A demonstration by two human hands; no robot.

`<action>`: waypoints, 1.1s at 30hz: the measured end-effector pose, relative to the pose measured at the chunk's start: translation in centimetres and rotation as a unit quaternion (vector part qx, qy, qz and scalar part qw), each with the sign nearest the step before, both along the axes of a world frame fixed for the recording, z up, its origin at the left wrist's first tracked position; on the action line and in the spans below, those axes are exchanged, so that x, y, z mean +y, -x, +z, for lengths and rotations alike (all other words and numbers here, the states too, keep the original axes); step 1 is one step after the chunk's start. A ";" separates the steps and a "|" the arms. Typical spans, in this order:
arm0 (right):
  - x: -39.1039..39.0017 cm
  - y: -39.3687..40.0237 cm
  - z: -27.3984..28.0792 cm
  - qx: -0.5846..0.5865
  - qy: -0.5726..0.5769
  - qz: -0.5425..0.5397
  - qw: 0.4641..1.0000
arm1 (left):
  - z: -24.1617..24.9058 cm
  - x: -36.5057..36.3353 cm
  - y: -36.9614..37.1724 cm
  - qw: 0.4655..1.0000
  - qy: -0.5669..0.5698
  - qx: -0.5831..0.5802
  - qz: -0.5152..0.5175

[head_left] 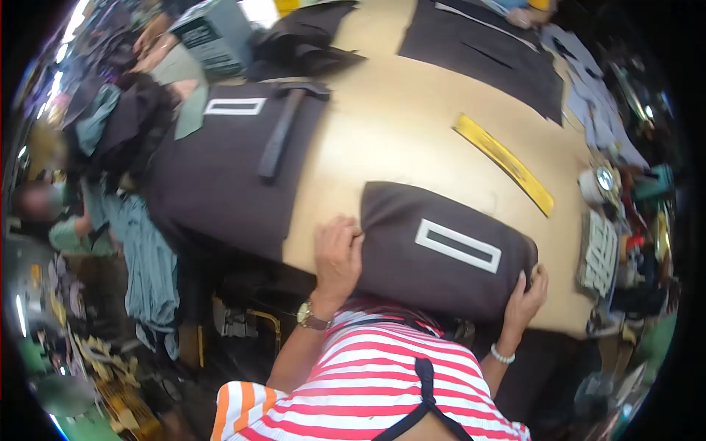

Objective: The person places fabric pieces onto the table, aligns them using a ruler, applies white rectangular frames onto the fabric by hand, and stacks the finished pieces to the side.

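A dark fabric panel (pixel 412 275) lies at the table's near edge, in front of my body. On it sits a white rectangular frame (pixel 460 246) with dark cloth showing through its opening. My left hand (pixel 338 253) holds the panel's left edge, its fingers close together. At the right edge, my right hand (pixel 528 294) grips the fabric between thumb and fingers, where the cloth curls up. To the left is a second dark panel (pixel 220 176) bearing another white frame (pixel 234 107) and a dark hammer-like tool (pixel 278 140).
A yellow ruler (pixel 507 167) lies on the pale table (pixel 412 140). Dark cloth pieces (pixel 478 55) and a box (pixel 213 37) are farther back. A white basket (pixel 597 253) stands at the right edge. Other people's arms (pixel 151 48) show at the far left.
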State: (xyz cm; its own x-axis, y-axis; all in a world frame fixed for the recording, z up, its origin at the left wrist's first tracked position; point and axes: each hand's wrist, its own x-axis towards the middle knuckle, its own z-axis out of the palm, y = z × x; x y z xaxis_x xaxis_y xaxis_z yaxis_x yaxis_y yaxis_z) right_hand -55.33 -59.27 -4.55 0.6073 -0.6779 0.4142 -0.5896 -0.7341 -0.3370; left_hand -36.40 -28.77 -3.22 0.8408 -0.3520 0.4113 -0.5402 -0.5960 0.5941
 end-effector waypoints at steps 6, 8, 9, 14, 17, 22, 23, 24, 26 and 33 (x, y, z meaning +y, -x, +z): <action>3.2 -8.4 6.2 -0.218 -0.194 0.139 0.946 | 6.9 4.5 -0.6 0.937 0.302 0.107 0.141; 5.9 -13.0 8.1 -0.275 -0.306 0.214 0.886 | 9.2 9.5 -1.9 0.939 0.265 0.061 0.209; 7.1 -15.2 8.7 -0.275 -0.391 0.242 0.844 | 10.2 11.9 -2.6 0.933 0.288 0.047 0.210; 14.0 -24.8 10.1 -0.280 -0.402 0.426 0.760 | 15.9 22.8 -10.3 0.968 -0.030 -0.126 0.215; 18.2 -28.6 11.3 -0.328 -0.477 0.426 0.695 | 19.0 28.2 -17.4 0.958 -0.079 -0.187 0.202; 21.1 -34.1 10.6 -0.317 -0.480 0.445 0.686 | 22.2 31.2 -26.0 0.953 -0.139 -0.192 0.188; 21.7 -34.7 10.3 -0.310 -0.502 0.429 0.684 | 21.4 31.7 -27.7 0.946 -0.171 -0.198 0.194; 21.9 -35.2 9.8 -0.269 -0.504 0.428 0.701 | 20.4 32.2 -29.0 0.937 -0.203 -0.203 0.201; 22.5 -35.5 8.0 -0.264 -0.460 0.447 0.721 | 17.3 32.2 -30.5 0.937 -0.215 -0.183 0.207; 23.3 -33.5 3.8 -0.123 -0.376 0.450 0.801 | 6.0 30.1 -30.7 0.917 -0.296 -0.069 0.260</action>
State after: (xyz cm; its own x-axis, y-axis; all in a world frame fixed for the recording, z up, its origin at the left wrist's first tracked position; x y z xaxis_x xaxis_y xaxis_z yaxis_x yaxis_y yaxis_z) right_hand -21.79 -36.01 -0.73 0.9531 -0.1258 0.2754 0.2151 -0.3590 -0.9082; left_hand -5.68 1.33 2.80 0.9125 -0.1153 0.3926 -0.1383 -0.9899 0.0306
